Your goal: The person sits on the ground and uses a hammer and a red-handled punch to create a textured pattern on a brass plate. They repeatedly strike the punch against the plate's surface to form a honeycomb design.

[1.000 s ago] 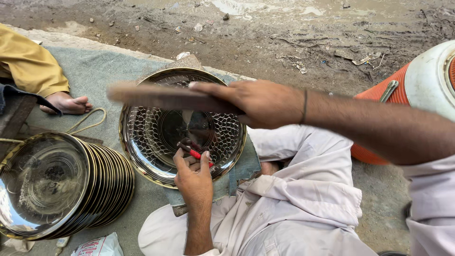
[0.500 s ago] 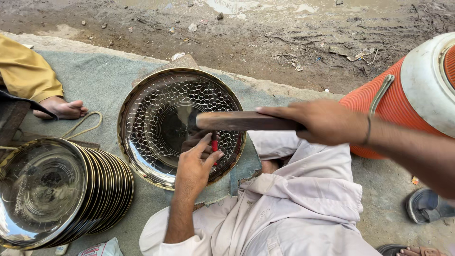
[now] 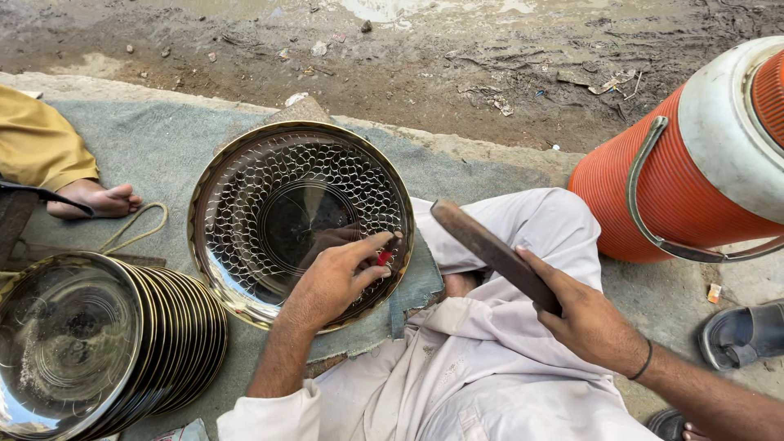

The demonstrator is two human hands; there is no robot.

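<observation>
A stack of shiny metal plates [image 3: 90,343] leans at the lower left on a grey-green mat [image 3: 147,155]. An orange ribbed water cooler [image 3: 694,155] lies tilted at the right, near a dark sandal [image 3: 743,333]. Another person's bare foot [image 3: 94,198] rests on the mat, with muddy ground [image 3: 425,57] beyond.
</observation>
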